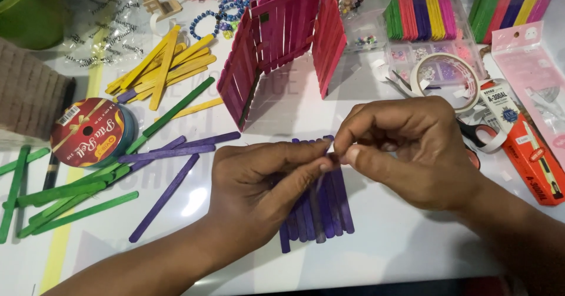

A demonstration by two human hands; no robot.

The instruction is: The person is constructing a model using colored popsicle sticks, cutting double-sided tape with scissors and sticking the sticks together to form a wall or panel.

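counter (pixel 412 237): white, strewn with craft sticks | pink stick walls (pixel 282 43): stood upright behind the work, kept out of the way | purple stick panel (pixel 318 207): laid flat at centre, steadied beneath left hand (pixel 259 193), grip pressed on its top edge | right hand (pixel 406 149): grip pinched together on something small at that edge, too small to identify

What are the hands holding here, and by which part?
Both hands, left hand and right hand, pinch the top end of a row of purple craft sticks lying on the table. Any small item between the fingertips cannot be told.
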